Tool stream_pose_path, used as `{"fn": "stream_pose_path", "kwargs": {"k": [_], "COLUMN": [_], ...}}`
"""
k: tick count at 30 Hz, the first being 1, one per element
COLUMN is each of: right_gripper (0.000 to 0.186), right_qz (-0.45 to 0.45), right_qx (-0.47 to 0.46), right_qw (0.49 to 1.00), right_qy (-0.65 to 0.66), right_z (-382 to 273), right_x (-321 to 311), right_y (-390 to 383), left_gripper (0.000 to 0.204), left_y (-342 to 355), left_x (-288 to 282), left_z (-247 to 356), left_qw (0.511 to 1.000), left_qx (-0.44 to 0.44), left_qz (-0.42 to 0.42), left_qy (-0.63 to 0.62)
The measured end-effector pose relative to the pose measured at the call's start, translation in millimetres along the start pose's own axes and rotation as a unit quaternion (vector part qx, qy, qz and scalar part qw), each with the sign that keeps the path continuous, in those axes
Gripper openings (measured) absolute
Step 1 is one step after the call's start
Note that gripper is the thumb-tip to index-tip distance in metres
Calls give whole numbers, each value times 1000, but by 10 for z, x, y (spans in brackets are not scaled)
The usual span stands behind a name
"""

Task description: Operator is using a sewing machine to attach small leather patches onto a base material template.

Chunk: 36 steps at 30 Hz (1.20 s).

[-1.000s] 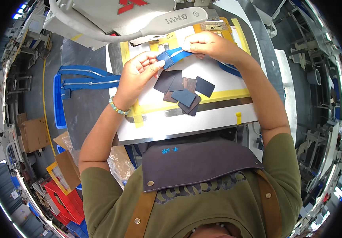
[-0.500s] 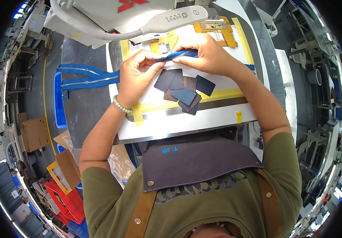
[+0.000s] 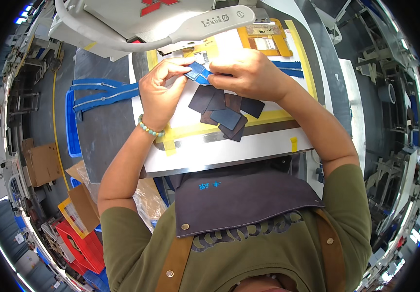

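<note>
My left hand (image 3: 161,90), with a beaded bracelet at its wrist, pinches the left end of a small blue fabric piece (image 3: 199,73) between thumb and fingers. My right hand (image 3: 251,75) grips the same piece from the right, its fingers closed. The piece is folded and tilted above the worktable. Two blue straps (image 3: 105,97), each with a pale line along it, run in from the left behind my left hand. More blue strap (image 3: 289,69) shows beyond my right hand; whether these join the held piece is hidden. Below lie several dark square patches (image 3: 226,118), overlapping.
Yellow tape (image 3: 268,117) borders the white work surface (image 3: 195,146). A yellow frame fixture (image 3: 280,46) sits at the back right. Overhead, a pale machine (image 3: 108,22) and its grey lamp arm (image 3: 210,24) reach over the table. A blue bin (image 3: 73,124) stands left.
The held blue piece has turned so its flat face shows. My right hand has shifted slightly right and down, and blue strap has come into view beyond it.
</note>
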State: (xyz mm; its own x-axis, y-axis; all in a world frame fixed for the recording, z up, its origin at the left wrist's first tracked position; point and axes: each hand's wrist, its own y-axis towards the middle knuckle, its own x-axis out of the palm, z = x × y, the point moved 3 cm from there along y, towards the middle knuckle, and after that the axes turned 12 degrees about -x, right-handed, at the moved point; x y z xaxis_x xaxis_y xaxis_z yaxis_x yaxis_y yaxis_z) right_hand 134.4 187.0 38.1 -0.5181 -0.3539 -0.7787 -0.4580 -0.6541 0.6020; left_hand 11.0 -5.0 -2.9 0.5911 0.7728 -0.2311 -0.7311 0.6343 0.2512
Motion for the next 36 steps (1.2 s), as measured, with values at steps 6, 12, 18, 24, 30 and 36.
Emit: {"fn": "stream_pose_path", "kwargs": {"k": [6,12,18,24,30,36], "right_gripper": [16,30,31,27,27,27], "right_qz": [-24,68,37,11,-5,-23], "right_qx": [54,315,377,338,362,362], "right_qw": [998,915,855,880,877,882], "right_qy": [34,242,353,333,317,302], "right_z": [23,267,192,146,133,115], "right_x": [61,123,185,330,319,325], "right_y": [-51,-123,-99,-107,-83,-83], "left_gripper": [18,19,24,26,26,26], "left_y": [13,30,15,28,25,14], "left_x": [14,40,34,30,8,11], "left_z": [5,-32,-39,-66,-88,-95], "left_qw": [999,967,952,957,955,951], "left_qx": [2,-177,-273,-255,-250,-252], "left_qz": [0,-112,-92,-109,-124,-135], "left_qy": [43,-148,-102,-85,-103,-118]}}
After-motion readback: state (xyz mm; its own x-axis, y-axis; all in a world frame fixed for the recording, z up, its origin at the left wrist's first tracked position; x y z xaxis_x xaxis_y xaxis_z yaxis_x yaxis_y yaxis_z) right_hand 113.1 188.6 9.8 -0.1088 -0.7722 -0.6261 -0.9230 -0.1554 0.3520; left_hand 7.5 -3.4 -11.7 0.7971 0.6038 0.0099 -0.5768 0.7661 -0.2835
